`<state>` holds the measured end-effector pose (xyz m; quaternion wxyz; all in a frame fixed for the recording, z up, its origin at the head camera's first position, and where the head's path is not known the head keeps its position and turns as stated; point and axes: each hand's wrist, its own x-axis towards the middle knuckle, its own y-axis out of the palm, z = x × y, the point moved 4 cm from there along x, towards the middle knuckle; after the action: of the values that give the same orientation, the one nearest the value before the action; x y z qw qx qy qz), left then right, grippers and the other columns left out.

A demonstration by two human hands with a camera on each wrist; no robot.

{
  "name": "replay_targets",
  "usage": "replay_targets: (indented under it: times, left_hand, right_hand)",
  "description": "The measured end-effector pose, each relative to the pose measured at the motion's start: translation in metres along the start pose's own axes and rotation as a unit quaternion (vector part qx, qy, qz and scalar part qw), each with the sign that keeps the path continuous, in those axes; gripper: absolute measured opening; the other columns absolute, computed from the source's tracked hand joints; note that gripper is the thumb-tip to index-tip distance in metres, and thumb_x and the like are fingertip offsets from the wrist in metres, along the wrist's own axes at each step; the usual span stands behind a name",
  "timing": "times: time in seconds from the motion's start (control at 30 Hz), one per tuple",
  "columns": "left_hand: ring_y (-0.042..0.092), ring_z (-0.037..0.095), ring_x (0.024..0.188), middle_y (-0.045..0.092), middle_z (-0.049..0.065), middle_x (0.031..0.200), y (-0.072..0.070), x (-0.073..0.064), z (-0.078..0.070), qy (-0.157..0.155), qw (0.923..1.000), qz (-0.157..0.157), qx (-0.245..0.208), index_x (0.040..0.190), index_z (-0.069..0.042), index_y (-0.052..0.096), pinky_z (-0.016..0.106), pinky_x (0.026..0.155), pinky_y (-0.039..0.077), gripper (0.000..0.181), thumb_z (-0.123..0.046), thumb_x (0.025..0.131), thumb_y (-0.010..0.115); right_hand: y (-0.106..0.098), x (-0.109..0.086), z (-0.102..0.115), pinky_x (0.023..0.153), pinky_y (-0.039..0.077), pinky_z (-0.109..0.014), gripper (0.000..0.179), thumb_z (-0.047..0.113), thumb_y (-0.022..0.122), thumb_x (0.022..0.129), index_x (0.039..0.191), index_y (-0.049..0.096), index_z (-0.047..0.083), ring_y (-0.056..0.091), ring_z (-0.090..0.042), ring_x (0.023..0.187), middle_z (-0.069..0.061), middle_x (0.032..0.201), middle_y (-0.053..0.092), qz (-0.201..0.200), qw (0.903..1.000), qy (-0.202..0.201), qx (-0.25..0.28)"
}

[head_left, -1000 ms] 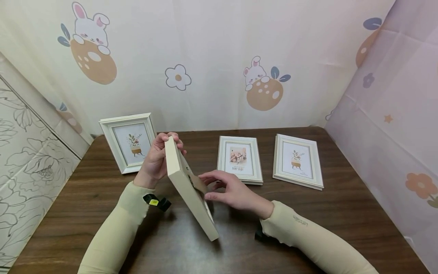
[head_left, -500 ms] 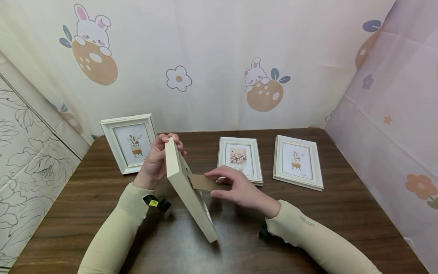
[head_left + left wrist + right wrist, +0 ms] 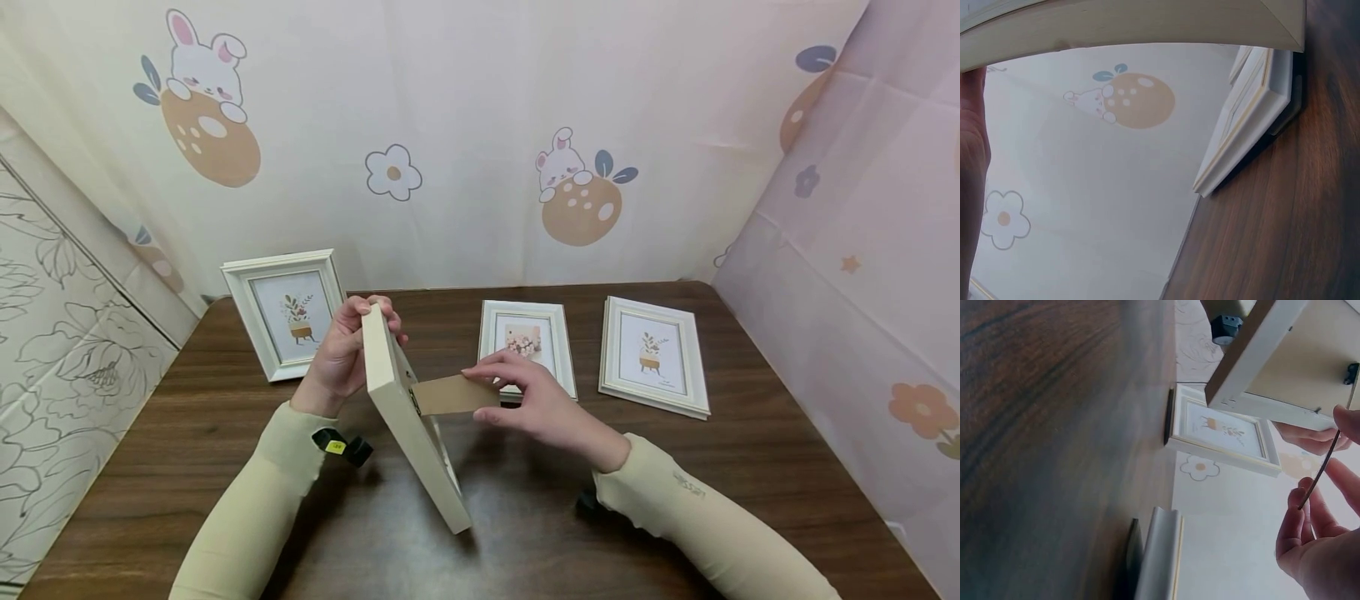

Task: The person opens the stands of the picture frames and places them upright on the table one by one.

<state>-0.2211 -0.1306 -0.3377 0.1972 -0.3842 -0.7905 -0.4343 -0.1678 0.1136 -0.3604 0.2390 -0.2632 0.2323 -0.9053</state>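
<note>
A cream picture frame (image 3: 412, 442) stands tilted in the middle of the table, its back turned to the right. My left hand (image 3: 341, 354) grips its top end, fingers over the edge. From the back juts a flat brown easel stand (image 3: 453, 396), swung out from its black hinge. My right hand (image 3: 543, 408) pinches the free end of that stand between thumb and fingers. In the right wrist view the stand (image 3: 1322, 465) appears edge-on between the fingers, with the frame's pale back (image 3: 1310, 362) above. The picture side of the held frame is hidden from the head view.
A white frame with a plant picture (image 3: 292, 317) stands at the back left, behind my left hand. Another with a flower picture (image 3: 525, 308) is beyond my right hand. A third plant-picture frame (image 3: 651, 354) is farther right. Patterned curtains (image 3: 465, 208) border the wooden table (image 3: 225, 483).
My right hand has moved right, swinging the brown easel stand away from the frame's back. The frame's lower end has shifted slightly left. My left hand keeps its hold.
</note>
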Motion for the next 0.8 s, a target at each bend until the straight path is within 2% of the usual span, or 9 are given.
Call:
replay_targets:
  times: [0.33,0.57,0.8]
  left_hand:
    - [0.061,0.024,0.106,0.059,0.012,0.116,-0.001,-0.002,0.001,-0.008,1.0000,0.005,0.001,0.108,-0.007,0.069,0.042,0.094,0.052,0.019,0.001,0.096,0.057]
    - [0.061,0.024,0.105,0.059,0.012,0.116,0.001,-0.002,0.003,-0.004,1.0000,0.006,0.004,0.109,-0.008,0.069,0.041,0.094,0.052,0.019,0.001,0.096,0.057]
    - [0.061,0.024,0.106,0.058,0.012,0.116,0.002,-0.001,0.003,-0.002,1.0000,0.006,0.003,0.108,-0.007,0.068,0.041,0.093,0.052,0.018,0.001,0.096,0.057]
  right_hand:
    - [-0.006,-0.002,0.003,0.093,0.046,-0.037,0.050,0.019,0.085,0.079,0.126,0.069,0.016,0.055,-0.016,0.111,0.008,0.119,0.061,0.003,0.9999,0.000,-0.014]
    - [0.001,-0.002,0.000,0.087,0.052,-0.035,0.048,0.015,0.084,0.081,0.126,0.066,0.013,0.058,-0.017,0.106,0.002,0.119,0.062,0.015,0.9996,-0.022,0.008]
    - [0.009,-0.003,-0.004,0.087,0.054,-0.035,0.051,0.014,0.082,0.083,0.129,0.063,0.012,0.059,-0.016,0.107,0.003,0.121,0.061,0.026,0.9989,-0.016,0.035]
